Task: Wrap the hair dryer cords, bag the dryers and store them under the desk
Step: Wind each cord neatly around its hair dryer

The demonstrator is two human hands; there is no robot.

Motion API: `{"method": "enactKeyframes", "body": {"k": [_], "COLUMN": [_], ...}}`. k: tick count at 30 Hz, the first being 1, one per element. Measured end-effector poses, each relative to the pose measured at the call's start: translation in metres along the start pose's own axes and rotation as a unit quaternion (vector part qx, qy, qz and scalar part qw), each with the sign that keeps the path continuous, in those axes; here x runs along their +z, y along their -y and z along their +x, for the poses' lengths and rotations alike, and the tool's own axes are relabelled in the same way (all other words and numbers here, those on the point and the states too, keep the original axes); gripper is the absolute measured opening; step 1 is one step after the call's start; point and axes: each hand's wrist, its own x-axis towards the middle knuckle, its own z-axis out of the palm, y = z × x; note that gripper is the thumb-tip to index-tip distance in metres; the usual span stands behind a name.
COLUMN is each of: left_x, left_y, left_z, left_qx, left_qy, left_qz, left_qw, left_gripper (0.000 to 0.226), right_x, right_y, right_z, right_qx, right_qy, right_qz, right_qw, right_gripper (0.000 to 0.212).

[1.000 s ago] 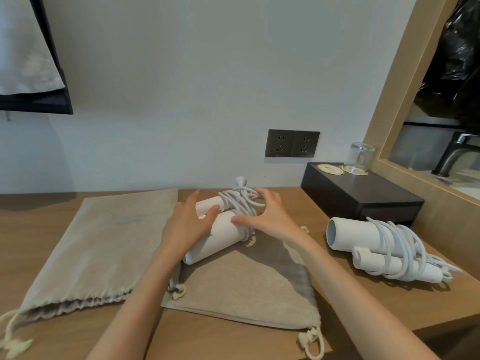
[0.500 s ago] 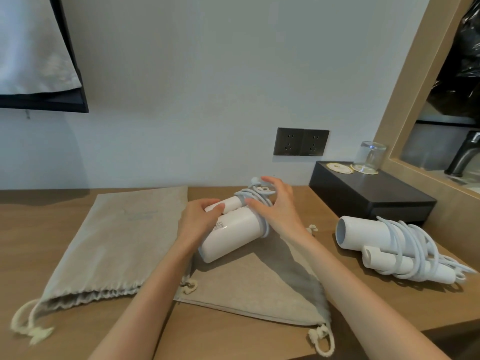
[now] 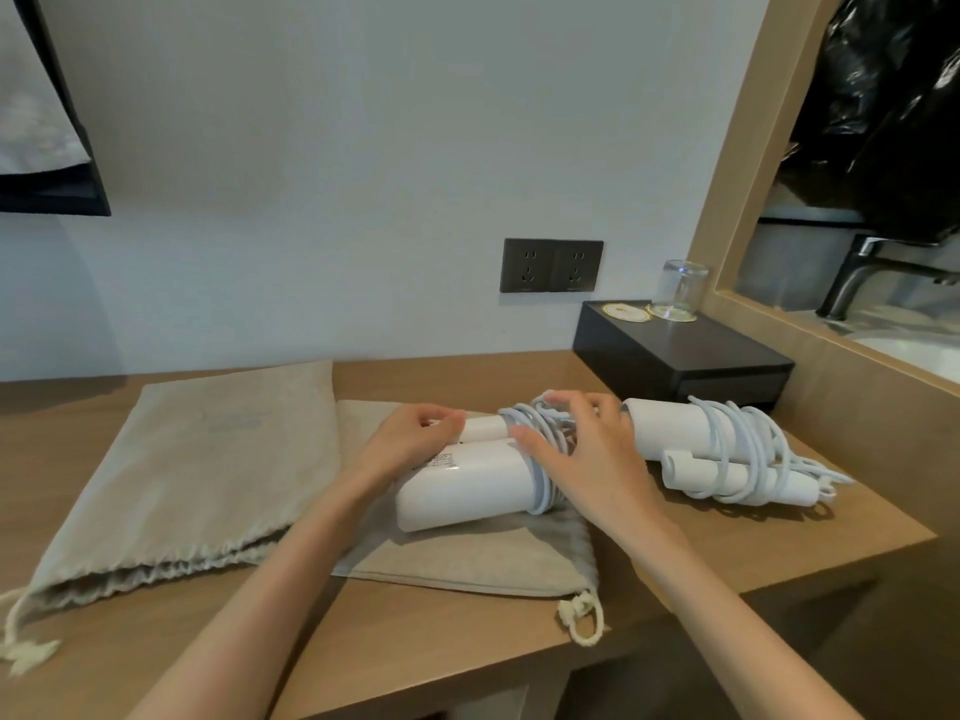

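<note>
A white hair dryer (image 3: 467, 485) lies on a beige drawstring bag (image 3: 467, 558) in the middle of the desk, its white cord (image 3: 535, 433) coiled around it. My left hand (image 3: 410, 444) grips the folded handle end. My right hand (image 3: 582, 459) presses on the coiled cord at the dryer's right end. A second white hair dryer (image 3: 722, 449), cord wrapped around it, lies to the right, untouched. A larger beige drawstring bag (image 3: 197, 470) lies flat on the left.
A black box (image 3: 685, 361) stands at the back right with a glass (image 3: 683, 288) and a coaster (image 3: 626, 311) on it. Wall sockets (image 3: 550, 265) sit above the wooden desk (image 3: 405, 641). A wood-framed opening on the right shows a faucet (image 3: 862, 272).
The dryer has been lowered flatter onto the bag and shifted right, close to the second dryer. Both hands stay on it, my right hand now spread over the coil.
</note>
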Motion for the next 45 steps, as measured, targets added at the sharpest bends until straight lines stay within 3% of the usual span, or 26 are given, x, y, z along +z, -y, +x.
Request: {"method": "enactKeyframes", "body": {"k": [4,7,15,17,20,33,38,45], "left_x": [-0.008,-0.014,-0.026,-0.026,-0.026,-0.017,-0.014,-0.056], "left_y": [0.002,0.006,0.021,0.027,0.035,0.031,0.033,0.049], "left_z": [-0.006,-0.019,-0.064,-0.069,-0.072,-0.06,-0.057,-0.084], "left_qx": [-0.003,0.012,0.047,0.043,0.056,0.152,0.173,0.169], "left_qy": [-0.017,-0.026,-0.002,0.014,-0.013,-0.032,-0.081,-0.119], "left_qz": [0.032,0.018,0.09,0.106,0.119,0.043,0.15,0.277], "left_qw": [0.999,0.999,0.995,0.993,0.991,0.987,0.97,0.938], "left_gripper": [0.031,0.034,0.05,0.064,0.073,0.051,0.046,0.044], "right_x": [-0.012,-0.021,-0.012,-0.002,0.013,0.016,0.02,0.028], "right_y": [0.001,0.003,0.029,0.028,0.023,0.018,0.022,0.032], "right_z": [-0.002,0.004,0.017,0.02,0.022,0.0,-0.007,-0.013], "right_qx": [-0.085,-0.175,-0.323,-0.323,-0.345,-0.314,-0.241,-0.221], "right_qy": [-0.005,0.054,0.179,0.198,0.168,-0.061,-0.054,-0.004], "right_qz": [-0.145,-0.199,-0.23,-0.245,-0.284,-0.358,-0.344,-0.335], "right_qw": [0.986,0.963,0.901,0.892,0.879,0.877,0.906,0.916], "right_gripper": [0.059,0.06,0.069,0.079,0.079,0.073,0.071,0.073]}}
